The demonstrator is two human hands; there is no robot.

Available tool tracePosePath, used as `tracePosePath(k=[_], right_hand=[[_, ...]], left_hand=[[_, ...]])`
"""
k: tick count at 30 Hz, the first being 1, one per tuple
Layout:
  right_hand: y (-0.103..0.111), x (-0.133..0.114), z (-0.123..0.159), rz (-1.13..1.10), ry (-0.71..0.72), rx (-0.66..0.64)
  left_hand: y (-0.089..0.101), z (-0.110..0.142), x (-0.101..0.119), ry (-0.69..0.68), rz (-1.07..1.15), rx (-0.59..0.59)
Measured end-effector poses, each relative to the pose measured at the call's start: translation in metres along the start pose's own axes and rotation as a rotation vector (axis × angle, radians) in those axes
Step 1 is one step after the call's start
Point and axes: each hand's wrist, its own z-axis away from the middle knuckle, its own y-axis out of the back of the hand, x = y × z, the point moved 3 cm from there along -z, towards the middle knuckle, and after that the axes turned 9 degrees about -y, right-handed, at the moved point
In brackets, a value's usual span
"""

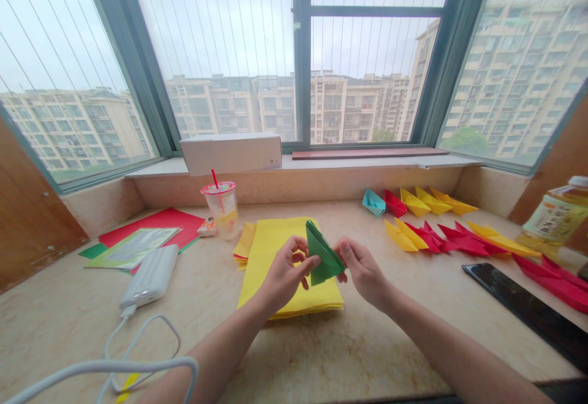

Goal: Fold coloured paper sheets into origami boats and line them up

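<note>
A green folded paper piece (323, 258) is held up between both hands above a stack of yellow paper sheets (280, 251). My left hand (285, 272) pinches its left side with thumb and fingers closed. On the right edge, my right hand (362, 269) grips it the same way. The piece is half-folded, with a pointed top and an open pocket.
Finished paper boats in teal, red and yellow (416, 203) lie in rows at the right. A plastic cup with a red straw (221, 207), red and green sheets (151, 232), a white power bank (150, 275) with cable, a black phone (528, 309), a bottle (558, 214) and a white box (232, 153) surround the work spot.
</note>
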Motion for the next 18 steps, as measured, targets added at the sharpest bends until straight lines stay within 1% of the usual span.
tracePosePath(k=[4,6,7,10,15,18], right_hand=[[-0.0043,-0.0026,-0.0019,-0.111,-0.131,-0.215],[-0.0061,-0.0039,-0.0008,-0.134,-0.187,-0.310],[-0.0064,-0.0044,-0.0001,-0.143,-0.206,-0.337],[-0.0051,-0.0057,0.0012,-0.166,-0.232,-0.348],[-0.0017,-0.0087,0.0028,-0.188,-0.252,-0.390],[0.0019,-0.0091,0.0030,-0.194,-0.281,-0.380]], left_hand=[[-0.0004,-0.0009,-0.0006,0.025,0.043,-0.121],[0.0006,-0.0010,-0.0006,0.046,0.051,-0.161],[0.0013,-0.0009,-0.0003,0.056,0.049,-0.170],[0.0031,-0.0005,0.0013,0.076,0.048,-0.190],[0.0020,0.0014,0.0034,0.108,0.061,-0.279],[0.0007,0.0031,0.0058,0.115,0.085,-0.341]])
